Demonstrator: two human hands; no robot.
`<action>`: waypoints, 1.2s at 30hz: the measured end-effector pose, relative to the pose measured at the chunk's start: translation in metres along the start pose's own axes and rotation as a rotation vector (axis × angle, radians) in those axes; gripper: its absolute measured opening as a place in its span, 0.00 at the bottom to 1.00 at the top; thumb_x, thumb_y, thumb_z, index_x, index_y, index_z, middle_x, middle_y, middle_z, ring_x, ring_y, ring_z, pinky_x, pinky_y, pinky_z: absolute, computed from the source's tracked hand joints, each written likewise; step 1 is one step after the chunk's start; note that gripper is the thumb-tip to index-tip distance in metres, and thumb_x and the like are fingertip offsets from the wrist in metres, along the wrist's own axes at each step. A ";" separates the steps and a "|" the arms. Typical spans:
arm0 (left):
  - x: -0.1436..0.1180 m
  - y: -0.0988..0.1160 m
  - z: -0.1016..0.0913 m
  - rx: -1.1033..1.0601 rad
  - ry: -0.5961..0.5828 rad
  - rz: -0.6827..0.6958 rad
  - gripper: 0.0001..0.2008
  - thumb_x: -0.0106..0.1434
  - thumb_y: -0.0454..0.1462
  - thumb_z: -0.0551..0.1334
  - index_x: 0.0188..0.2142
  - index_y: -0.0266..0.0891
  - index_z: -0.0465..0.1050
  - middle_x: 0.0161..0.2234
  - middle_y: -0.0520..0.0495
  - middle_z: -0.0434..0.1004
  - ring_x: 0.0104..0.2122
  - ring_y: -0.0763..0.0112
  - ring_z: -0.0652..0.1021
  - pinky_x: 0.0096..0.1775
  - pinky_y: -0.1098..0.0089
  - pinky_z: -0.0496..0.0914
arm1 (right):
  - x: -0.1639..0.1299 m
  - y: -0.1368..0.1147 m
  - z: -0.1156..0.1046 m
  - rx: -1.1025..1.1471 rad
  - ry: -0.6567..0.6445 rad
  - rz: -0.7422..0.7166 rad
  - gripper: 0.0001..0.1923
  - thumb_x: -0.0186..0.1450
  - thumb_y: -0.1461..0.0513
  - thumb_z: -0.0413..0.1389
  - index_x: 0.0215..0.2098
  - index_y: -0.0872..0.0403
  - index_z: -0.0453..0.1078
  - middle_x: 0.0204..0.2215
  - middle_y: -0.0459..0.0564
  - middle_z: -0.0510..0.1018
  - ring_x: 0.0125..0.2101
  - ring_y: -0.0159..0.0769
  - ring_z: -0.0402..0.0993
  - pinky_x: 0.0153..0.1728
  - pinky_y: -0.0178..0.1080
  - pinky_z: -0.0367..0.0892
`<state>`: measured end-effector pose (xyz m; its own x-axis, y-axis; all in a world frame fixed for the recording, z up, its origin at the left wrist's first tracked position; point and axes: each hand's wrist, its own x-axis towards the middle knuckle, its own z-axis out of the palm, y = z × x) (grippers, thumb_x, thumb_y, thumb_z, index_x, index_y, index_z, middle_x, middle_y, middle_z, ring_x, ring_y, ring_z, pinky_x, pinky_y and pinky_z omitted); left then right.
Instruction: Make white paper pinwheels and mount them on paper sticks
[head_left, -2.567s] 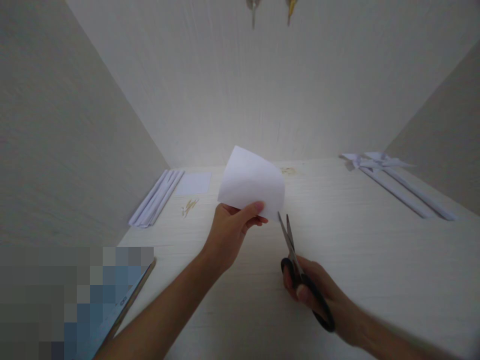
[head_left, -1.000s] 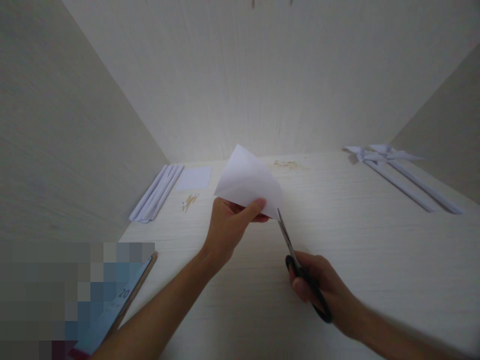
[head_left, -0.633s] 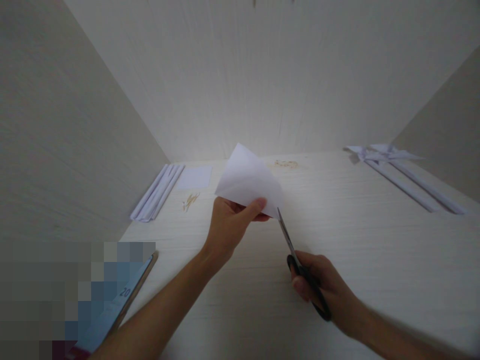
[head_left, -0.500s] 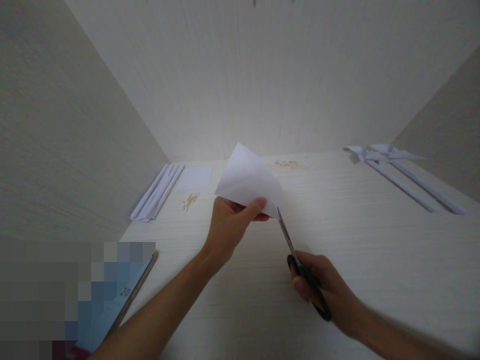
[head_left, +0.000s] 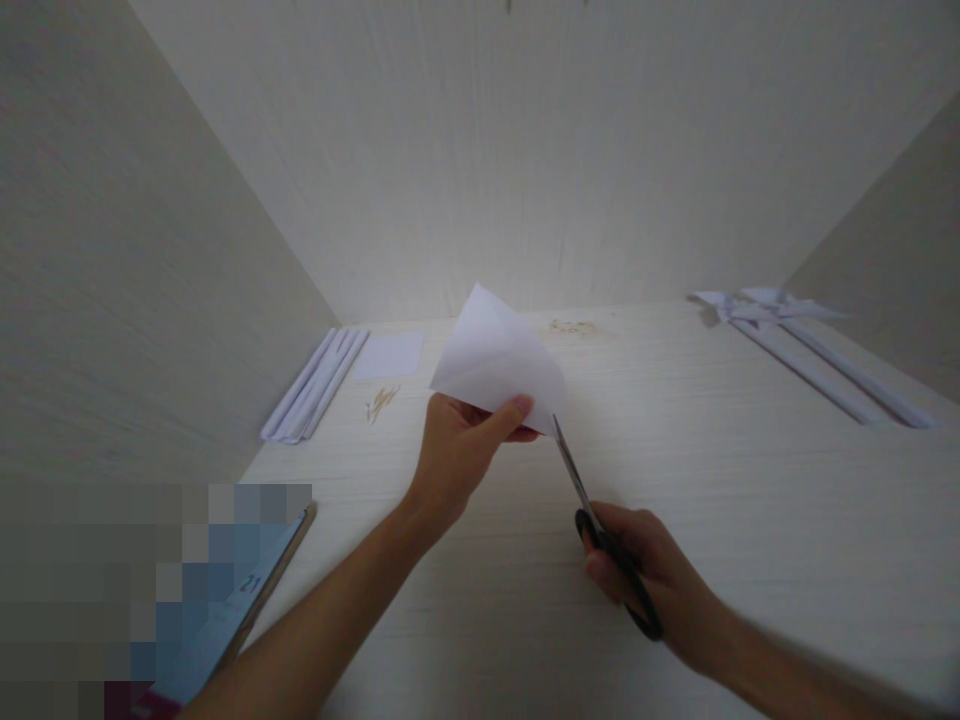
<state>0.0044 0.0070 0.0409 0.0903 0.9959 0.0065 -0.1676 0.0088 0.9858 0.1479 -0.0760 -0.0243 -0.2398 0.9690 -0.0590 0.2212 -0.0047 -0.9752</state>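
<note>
A white sheet of paper is pinched along its lower edge by my left hand, thumb on top and fingers underneath. The sheet is raised above the table and bows slightly, one corner pointing up. My right hand is closed around the black handles of a pair of scissors. The blades point up and to the left, their tip at the paper's lower right corner. They look nearly closed, and I cannot tell whether paper lies between them.
Rolled white paper tubes lie at the left, beside a flat paper square and several small sticks. More small pieces lie at the back. Two paper pinwheels rest at right. A screen device stands at lower left.
Both hands, the paper and the scissors are almost still; the scissor tip has shifted very slightly left. The number on the device's screen changed from 20 to 21.
</note>
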 end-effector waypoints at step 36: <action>0.004 -0.003 -0.004 -0.140 -0.011 0.028 0.12 0.45 0.33 0.65 0.32 0.34 0.73 0.30 0.47 0.77 0.31 0.68 0.76 0.30 0.72 0.73 | -0.001 0.004 0.000 -0.054 -0.005 0.016 0.24 0.54 0.43 0.49 0.16 0.53 0.50 0.14 0.38 0.50 0.17 0.24 0.45 0.16 0.31 0.44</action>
<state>0.0015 0.0113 0.0375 0.0943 0.9949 0.0363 -0.3052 -0.0058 0.9523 0.1487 -0.0767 -0.0278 -0.2400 0.9678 -0.0758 0.2760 -0.0068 -0.9611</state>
